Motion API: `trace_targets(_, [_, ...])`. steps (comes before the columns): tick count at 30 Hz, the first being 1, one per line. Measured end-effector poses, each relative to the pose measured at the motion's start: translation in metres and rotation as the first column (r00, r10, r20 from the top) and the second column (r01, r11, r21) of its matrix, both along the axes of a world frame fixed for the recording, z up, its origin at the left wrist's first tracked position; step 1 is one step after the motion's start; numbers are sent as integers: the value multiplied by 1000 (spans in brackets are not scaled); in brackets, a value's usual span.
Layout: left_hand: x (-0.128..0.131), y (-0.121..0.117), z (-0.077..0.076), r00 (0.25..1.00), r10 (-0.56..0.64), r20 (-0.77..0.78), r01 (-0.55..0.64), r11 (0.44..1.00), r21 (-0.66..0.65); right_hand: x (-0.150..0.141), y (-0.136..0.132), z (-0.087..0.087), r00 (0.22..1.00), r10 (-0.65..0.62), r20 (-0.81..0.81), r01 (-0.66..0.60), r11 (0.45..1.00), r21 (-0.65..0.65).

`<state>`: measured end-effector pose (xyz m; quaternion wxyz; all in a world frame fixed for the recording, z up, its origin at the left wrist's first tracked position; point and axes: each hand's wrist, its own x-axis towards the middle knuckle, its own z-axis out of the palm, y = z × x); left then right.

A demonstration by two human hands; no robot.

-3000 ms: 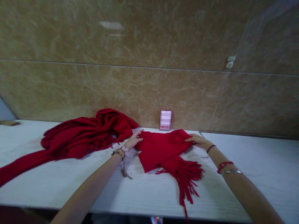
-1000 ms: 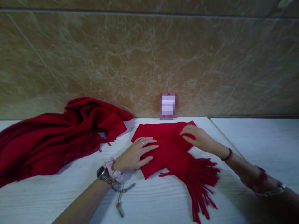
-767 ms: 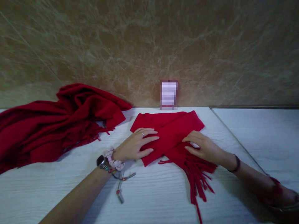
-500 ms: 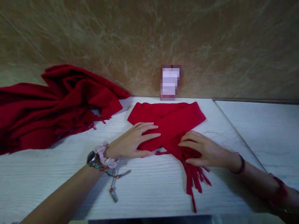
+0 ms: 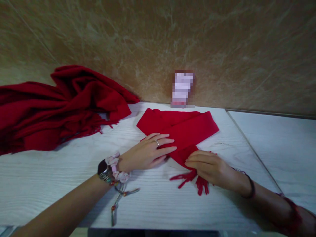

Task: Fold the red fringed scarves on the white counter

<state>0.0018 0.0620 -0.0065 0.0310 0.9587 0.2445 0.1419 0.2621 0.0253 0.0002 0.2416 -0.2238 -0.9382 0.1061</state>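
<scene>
A folded red scarf (image 5: 184,126) lies on the white table (image 5: 61,171) near the wall. My left hand (image 5: 148,153) rests flat on its left part, fingers stretched out and pressing the cloth down. My right hand (image 5: 209,169) is curled over the scarf's fringed end (image 5: 191,179), gathering the tassels under its fingers; a few tassels stick out below the hand. Both wrists wear bracelets, and the left wrist also carries a watch.
A heap of unfolded red scarves (image 5: 56,105) lies at the left against the brown marble wall (image 5: 158,42). A small blurred card (image 5: 182,89) leans on the wall behind the folded scarf. A seam (image 5: 249,144) divides the table from a second tabletop at right.
My right hand slid from the scarf's upper right down to the fringe and bunched the tassels toward the fold. My left hand stayed flat on the scarf. The view tilted downward.
</scene>
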Motion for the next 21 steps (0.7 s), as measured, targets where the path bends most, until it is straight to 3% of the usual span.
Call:
trace_targets(4, [-1,1,2,995,90,31,-91,995,41,4,-3,2,989,8,-149,-6,1000,14])
trace_targets(6, [0,-1,5,991,123,57,-126,990,59,1,-5,3,989,45,-144,-49,998,-27])
trace_targets(9, [3,-6,9,998,46,32,-48,997,61,-5,-8,8,985,168,-34,-171,974,-148])
trace_targets(11, [6,-10,10,999,-39,-2,39,998,42,-4,-6,10,985,169,-31,-171,968,-181])
trace_targets(12, [8,-12,9,998,-66,-9,66,997,35,-1,-3,9,992,110,-65,-119,979,-166])
trace_targets(14, [11,-14,7,997,-73,-6,73,997,39,9,6,5,982,-123,-141,109,989,-102])
trace_targets(15, [13,-14,5,998,-58,0,58,997,51,15,13,0,951,-264,-160,257,964,-64])
trace_targets(17, [17,-15,2,1000,-4,13,3,996,88,27,28,-11,849,-512,-129,518,855,17])
trace_targets(19, [21,-15,0,999,33,30,-37,992,124,39,42,-23,773,-634,-34,633,767,104])
trace_targets(21, [23,-14,1,999,16,38,-21,991,132,48,53,-34,755,-652,74,635,754,171])
